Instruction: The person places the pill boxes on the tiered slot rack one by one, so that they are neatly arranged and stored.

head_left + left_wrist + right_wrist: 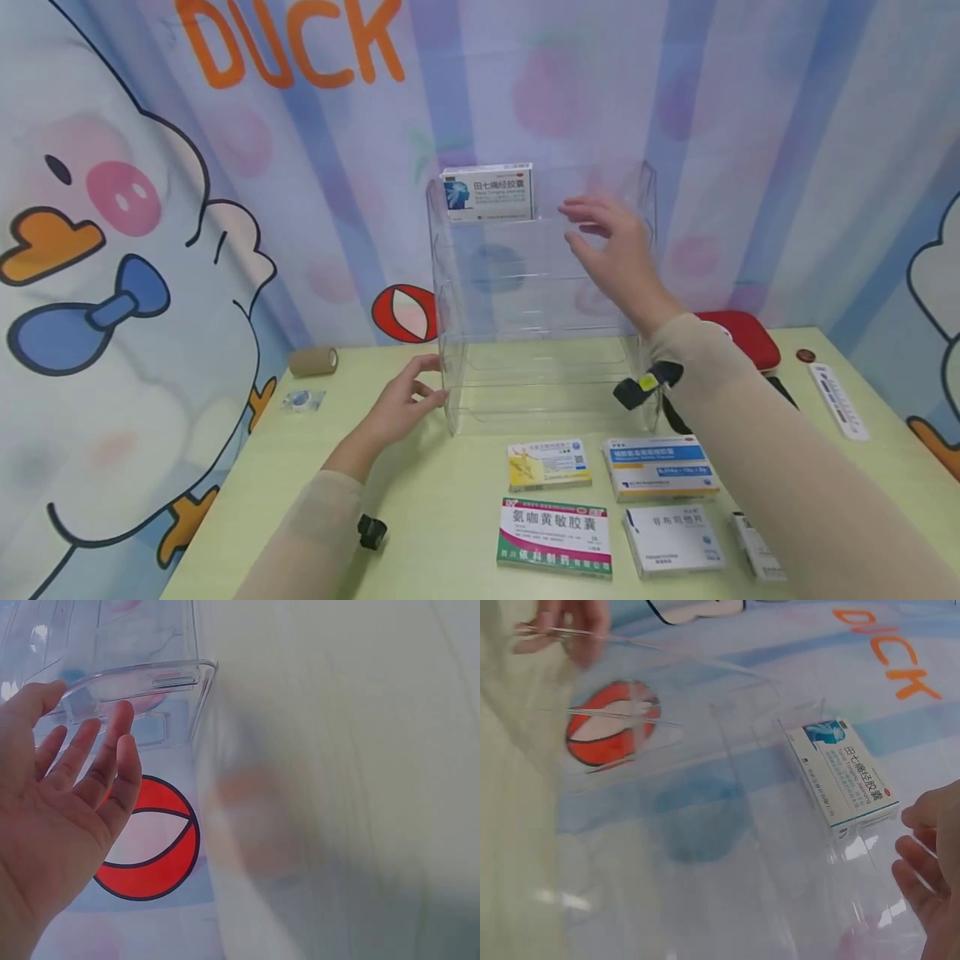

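Head view is showing me the whole scene: a clear acrylic rack point(540, 333) is standing upright near the far edge of the table point(450, 517), its open tiers facing me and its long axis running straight up. My left hand point(401, 408) is resting against the rack's lower left corner with fingers relaxed and gently spread, gripping nothing. My right hand point(615, 250) is hovering at the upper right of the rack, fingers loose and open, holding nothing. A blue-and-white medicine box point(487, 192) is sitting in the top tier at the left end, its long side running across the rack and its printed face turned toward me.

Only this view is taking in the other boxes lying flat near the table's front edge: a yellow box point(548, 464), a blue-striped box point(660, 466), a green-and-pink box point(555, 536) and a white box point(672, 540). A tape roll point(313, 361) is lying toward the far left corner.

Left wrist view is giving me my open palm point(64, 817) beside the rack's clear edge point(150, 675). Right wrist view is showing the medicine box point(845, 778) through the clear wall, with my fingertips point(922, 870) just beside it.
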Tool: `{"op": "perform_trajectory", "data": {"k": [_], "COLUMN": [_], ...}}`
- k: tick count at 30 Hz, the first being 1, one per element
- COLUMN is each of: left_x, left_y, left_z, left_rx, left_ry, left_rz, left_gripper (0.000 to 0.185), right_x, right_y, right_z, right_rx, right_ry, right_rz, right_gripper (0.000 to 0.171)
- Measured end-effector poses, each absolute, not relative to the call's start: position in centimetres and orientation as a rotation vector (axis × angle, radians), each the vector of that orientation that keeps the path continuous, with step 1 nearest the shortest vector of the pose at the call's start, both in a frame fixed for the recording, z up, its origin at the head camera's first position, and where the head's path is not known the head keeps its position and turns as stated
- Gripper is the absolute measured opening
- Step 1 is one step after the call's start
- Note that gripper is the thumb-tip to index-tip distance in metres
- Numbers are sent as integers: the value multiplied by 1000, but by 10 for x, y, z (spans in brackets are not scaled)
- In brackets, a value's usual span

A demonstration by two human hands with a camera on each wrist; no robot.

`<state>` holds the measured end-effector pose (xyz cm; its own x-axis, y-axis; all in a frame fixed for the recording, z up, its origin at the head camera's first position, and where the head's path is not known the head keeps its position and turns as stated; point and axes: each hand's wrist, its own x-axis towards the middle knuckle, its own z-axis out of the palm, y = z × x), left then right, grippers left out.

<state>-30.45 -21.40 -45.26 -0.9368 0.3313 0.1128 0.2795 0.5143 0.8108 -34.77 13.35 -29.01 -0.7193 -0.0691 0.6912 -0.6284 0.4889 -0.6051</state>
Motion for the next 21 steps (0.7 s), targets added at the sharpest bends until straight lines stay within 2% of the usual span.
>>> {"op": "perform_trajectory", "data": {"k": [9,21], "left_x": [-302,-304], "left_y": [-209,-211], "left_z": [-449,-450], "left_rx": [561,574], "left_ry": [2676,2681], "left_rz": [1452,1420], "left_gripper": [68,68], "right_x": [-266,-201], "right_y": [214,330], "right_z": [-361,-426], "right_rx": [382,273], "right_ry": [-2500,-2907], "right_rz": [1049,897], "right_gripper": [31,38]}}
